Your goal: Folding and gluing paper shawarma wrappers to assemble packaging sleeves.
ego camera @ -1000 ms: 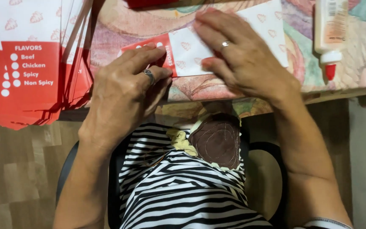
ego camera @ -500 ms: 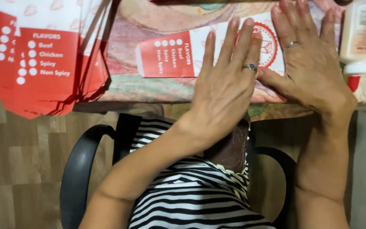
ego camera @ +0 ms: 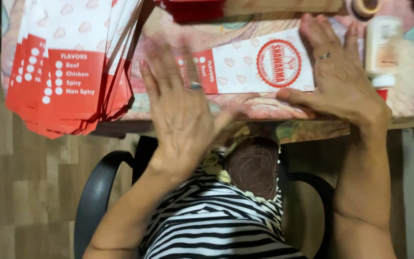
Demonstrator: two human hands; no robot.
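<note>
Plainly, the main risk is that the red-and-white paper bag (ego camera: 257, 64) creases crooked or slides out of line: only the right hand (ego camera: 343, 84) pins it, at the end under its fingers, while the left hand (ego camera: 180, 112) is blurred and seems to be sweeping across the other end, so an uneven stroke could skew the sheet on the patterned table cover (ego camera: 264, 108). A wide sweep could also nudge the stack of flat bags (ego camera: 70, 72) lying just beyond the left little finger, where its lower edge already overhangs the table. The white glue bottle with a red tip (ego camera: 382, 52) stands just outside the right hand and could be knocked if that hand shifts. The right fingers are spread and flat, pressing down on the bag beside its round red emblem, with the thumb stretched along the bag's near edge. The left fingers are spread wide and open, pinching nothing; their tips lie over the bag's red end, though the blur hides whether they actually touch it. The bag lies flat between and beneath both sets of fingertips.
</note>
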